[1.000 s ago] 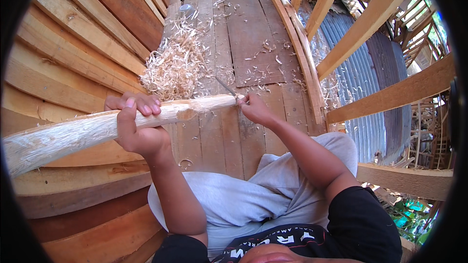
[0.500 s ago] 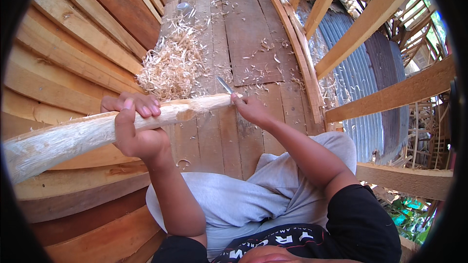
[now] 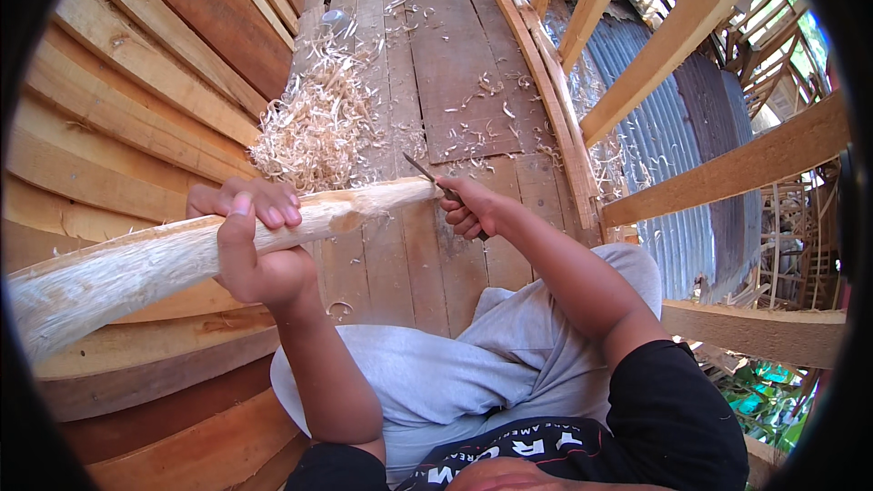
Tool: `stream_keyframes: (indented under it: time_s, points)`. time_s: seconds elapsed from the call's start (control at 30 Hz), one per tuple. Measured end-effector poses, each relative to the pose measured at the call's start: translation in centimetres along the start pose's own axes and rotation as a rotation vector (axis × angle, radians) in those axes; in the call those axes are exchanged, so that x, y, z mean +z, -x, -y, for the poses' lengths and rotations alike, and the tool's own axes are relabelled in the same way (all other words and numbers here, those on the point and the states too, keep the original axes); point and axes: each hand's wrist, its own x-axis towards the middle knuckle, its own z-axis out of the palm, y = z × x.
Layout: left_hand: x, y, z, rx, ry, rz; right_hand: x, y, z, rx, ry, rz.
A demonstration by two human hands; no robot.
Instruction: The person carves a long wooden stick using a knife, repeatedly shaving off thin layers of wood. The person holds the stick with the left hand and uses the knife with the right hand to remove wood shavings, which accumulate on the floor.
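A long pale pole of stripped wood (image 3: 136,265) runs from the left rim to its narrower end near the middle of the view. My left hand (image 3: 271,276) is wrapped round it, fingers over the top and thumb against the near side. At the narrow end my right hand (image 3: 475,209) is closed on the handle of a knife (image 3: 419,165). The blade points away and to the left, just beyond the pole's tip. Part of the handle shows below my fist.
Curled wood shavings (image 3: 318,132) lie heaped on the plank floor (image 3: 414,259), with a clear cup (image 3: 335,20) behind them. Stacked boards (image 3: 118,145) line the left. Wooden rails (image 3: 727,168) stand at the right, before corrugated metal sheets (image 3: 664,127).
My right hand has turned, bringing its curled fingers and the handle's lower end into sight. The blade has tilted with it. My left hand keeps its grip on the pole.
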Motion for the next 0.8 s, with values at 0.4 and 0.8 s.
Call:
stream_keyframes:
  time_s: [0.4, 0.8]
  points:
    - [-0.7, -0.4, 0.0, -0.006, -0.007, -0.033, 1.1, -0.6, -0.8, -0.366, 0.715, -0.613]
    - [0.3, 0.0, 0.0, 0.01, -0.01, 0.013, 0.8, -1.9, -1.8, -0.507, 0.685, -0.61]
